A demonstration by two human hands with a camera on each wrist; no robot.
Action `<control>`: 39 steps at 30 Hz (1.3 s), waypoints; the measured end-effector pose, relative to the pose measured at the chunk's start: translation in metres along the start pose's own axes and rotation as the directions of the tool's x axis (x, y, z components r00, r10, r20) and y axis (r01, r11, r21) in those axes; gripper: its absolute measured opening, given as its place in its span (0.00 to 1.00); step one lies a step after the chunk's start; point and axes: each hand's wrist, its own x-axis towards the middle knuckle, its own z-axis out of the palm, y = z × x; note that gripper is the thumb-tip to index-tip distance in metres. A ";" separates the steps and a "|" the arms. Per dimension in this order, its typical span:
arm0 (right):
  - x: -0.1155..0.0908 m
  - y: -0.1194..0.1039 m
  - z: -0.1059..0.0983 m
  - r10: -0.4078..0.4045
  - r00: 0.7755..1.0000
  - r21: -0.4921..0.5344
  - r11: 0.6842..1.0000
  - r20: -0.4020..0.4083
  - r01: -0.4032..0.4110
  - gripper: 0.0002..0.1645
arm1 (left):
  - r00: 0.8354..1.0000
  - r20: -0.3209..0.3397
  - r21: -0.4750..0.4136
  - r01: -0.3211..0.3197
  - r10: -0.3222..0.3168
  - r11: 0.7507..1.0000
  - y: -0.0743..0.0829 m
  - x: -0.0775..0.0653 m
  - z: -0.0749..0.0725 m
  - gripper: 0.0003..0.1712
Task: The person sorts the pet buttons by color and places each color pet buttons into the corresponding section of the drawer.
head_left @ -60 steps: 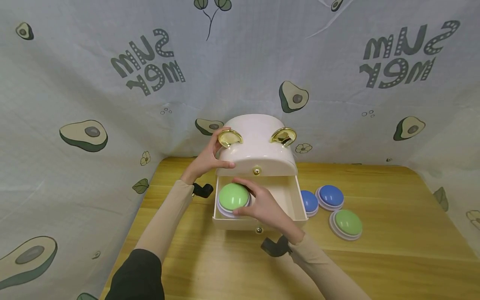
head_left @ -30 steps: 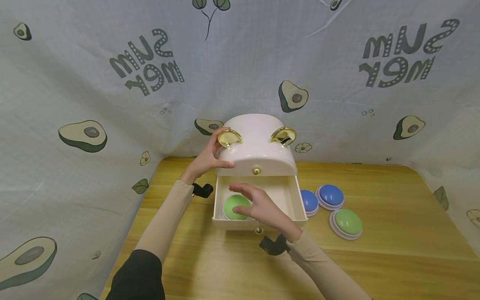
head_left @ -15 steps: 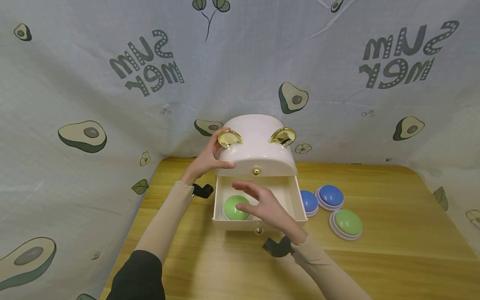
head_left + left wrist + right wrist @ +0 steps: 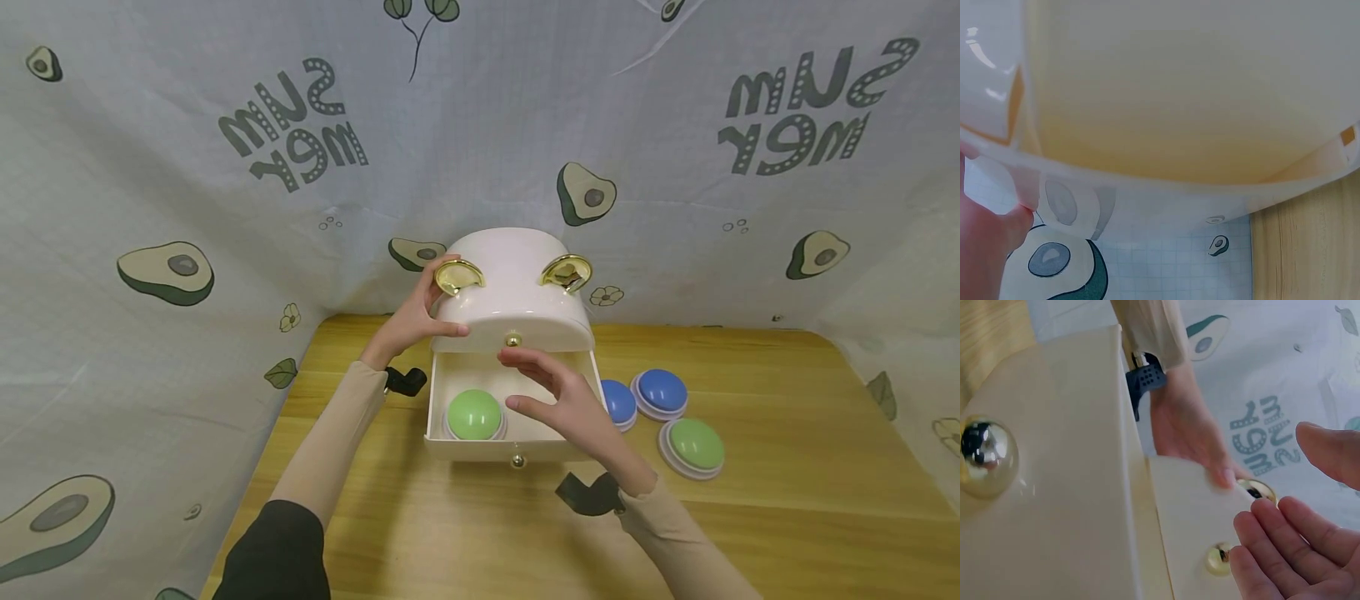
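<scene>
A white drawer box (image 4: pixel 517 292) with gold ears stands at the back of the wooden table, its lower drawer (image 4: pixel 555 412) pulled out. One green dome push button (image 4: pixel 475 415) on a white base lies in the drawer's left front corner. My left hand (image 4: pixel 412 321) holds the box's left side, thumb on the front, other fingertips behind the left ear. Over the drawer, right of the green button, hovers my right hand (image 4: pixel 566 404), with thumb and fingers apart and nothing between them. The left wrist view shows mostly the drawer's pale wall (image 4: pixel 1179 169).
Right of the drawer on the table are two blue dome buttons, one farther back (image 4: pixel 662 392) and one beside the drawer (image 4: pixel 619 402), partly hidden. Another green button (image 4: pixel 693 447) lies in front of them. A printed cloth (image 4: pixel 480 150) hangs behind the table.
My right hand has let go of the green button, which now sits in the drawer's corner, and has drawn back to the right. The left hand stays where it was.
</scene>
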 end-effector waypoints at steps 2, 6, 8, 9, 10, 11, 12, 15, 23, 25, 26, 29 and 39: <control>-0.003 0.000 -0.005 -0.005 1.000 0.005 1.000 -0.012 0.005 0.32 | 1.000 -0.002 -0.004 0.001 -0.001 1.000 0.000 0.000 0.000 0.57; -0.010 -0.001 -0.016 -0.016 0.999 -0.001 1.000 -0.038 0.016 0.32 | 1.000 -0.004 -0.013 0.002 -0.002 1.000 0.000 0.000 -0.001 0.57; -0.013 -0.001 -0.022 -0.025 0.998 0.002 1.000 -0.051 0.025 0.32 | 1.000 -0.004 -0.017 0.002 -0.002 1.000 0.000 0.000 0.000 0.57; -0.015 -0.001 -0.024 -0.029 0.998 -0.002 1.000 -0.058 0.029 0.32 | 1.000 -0.004 -0.018 0.003 -0.003 1.000 0.000 0.000 0.000 0.57; -0.016 -0.001 -0.027 -0.034 0.997 -0.003 0.999 -0.065 0.034 0.32 | 1.000 -0.005 -0.019 0.004 -0.004 1.000 0.000 0.000 -0.001 0.57; -0.018 -0.002 -0.029 -0.037 0.997 -0.002 0.999 -0.070 0.037 0.32 | 1.000 -0.005 -0.020 0.005 -0.005 1.000 0.000 0.000 0.000 0.57; -0.019 -0.002 -0.032 -0.042 0.996 -0.004 0.999 -0.077 0.041 0.32 | 1.000 -0.006 -0.021 0.006 -0.006 1.000 0.000 0.000 0.000 0.57; -0.025 -0.002 -0.038 -0.054 0.994 -0.018 0.998 -0.099 0.053 0.31 | 1.000 -0.007 -0.020 0.006 -0.006 1.000 0.000 0.000 0.000 0.57; -0.040 -0.002 -0.056 -0.085 0.983 0.000 0.996 -0.166 0.086 0.31 | 1.000 -0.007 -0.025 0.001 -0.001 1.000 -0.003 0.001 -0.001 0.57; -0.044 0.000 -0.060 -0.088 0.980 0.025 0.995 -0.181 0.094 0.31 | 1.000 -0.007 -0.029 -0.002 0.002 1.000 -0.009 0.002 -0.002 0.58; -0.046 0.000 -0.061 -0.086 0.979 0.036 0.995 -0.187 0.095 0.31 | 1.000 -0.008 -0.029 -0.004 0.004 1.000 -0.013 0.003 -0.003 0.58; -0.051 0.002 -0.066 -0.077 0.976 0.074 0.993 -0.205 0.094 0.31 | 1.000 -0.009 -0.028 -0.006 0.006 1.000 -0.024 0.006 -0.005 0.60; -0.069 0.005 -0.084 -0.005 0.966 -0.036 0.999 -0.260 -0.005 0.32 | 0.999 -0.007 -0.027 -0.043 0.043 0.999 -0.028 0.006 -0.006 0.59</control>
